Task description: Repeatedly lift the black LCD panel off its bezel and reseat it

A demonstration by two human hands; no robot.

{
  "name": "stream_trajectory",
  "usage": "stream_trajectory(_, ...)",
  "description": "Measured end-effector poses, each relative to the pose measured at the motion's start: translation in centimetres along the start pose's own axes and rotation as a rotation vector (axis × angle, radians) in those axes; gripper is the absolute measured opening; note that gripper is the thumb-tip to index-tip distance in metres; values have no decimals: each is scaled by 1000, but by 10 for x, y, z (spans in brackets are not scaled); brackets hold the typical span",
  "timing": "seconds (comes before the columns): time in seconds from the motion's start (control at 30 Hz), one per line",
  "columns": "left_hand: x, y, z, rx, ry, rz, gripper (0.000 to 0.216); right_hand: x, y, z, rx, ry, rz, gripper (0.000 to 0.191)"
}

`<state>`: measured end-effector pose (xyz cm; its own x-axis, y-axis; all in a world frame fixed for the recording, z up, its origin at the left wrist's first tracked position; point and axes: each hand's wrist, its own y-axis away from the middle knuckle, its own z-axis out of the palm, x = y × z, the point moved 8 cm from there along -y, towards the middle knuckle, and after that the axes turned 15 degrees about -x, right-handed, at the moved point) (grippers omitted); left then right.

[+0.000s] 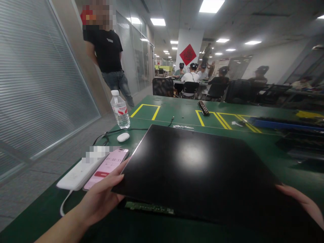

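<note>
A large black display panel (192,168) lies nearly flat over the green table (177,111), its near edge lifted a little, with a green circuit strip (149,207) along that edge. My left hand (103,195) grips the panel's near left corner, thumb on top. My right hand (303,202) holds the near right edge, fingers closed on it at the frame's border.
Left of the panel lie a pink phone (107,167) and a white power bank (76,175) with a cable. Farther back are a white earbud case (123,137), a water bottle (120,109) and a black strip (204,108). A person in black (108,57) stands at left; others sit beyond.
</note>
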<state>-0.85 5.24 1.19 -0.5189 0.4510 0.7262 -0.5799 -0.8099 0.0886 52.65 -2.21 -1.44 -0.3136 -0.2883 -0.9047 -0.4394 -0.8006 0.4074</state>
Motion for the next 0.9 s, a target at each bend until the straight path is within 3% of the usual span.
stream_trajectory(0.1, -1, 1, 1, -22, -5, -13, 92, 3, 3, 17, -91, -66, 74, 22)
stream_trajectory(0.23, 0, 0, 0, -33, 9, 32, 87, 10, -4, 15, -126, -101, 89, 29)
stream_trajectory(0.33, 5, -3, 1, -83, 53, 122, 80, 16, -14, 17, -298, -41, 80, 36)
stream_trajectory(0.43, 10, -4, 7, -155, 86, 197, 79, 24, -17, 17, -380, -100, 106, 48)
stream_trajectory(0.53, 12, -3, 6, -159, 116, 220, 77, 28, -16, 19, -395, -129, 135, 57)
stream_trajectory(0.77, 16, 1, -1, -127, 107, 268, 51, 8, -21, 21, -340, 72, 13, 47)
stream_trajectory(0.9, 12, 1, -10, -82, 62, 218, 64, 3, -24, 23, -325, 77, -15, 56)
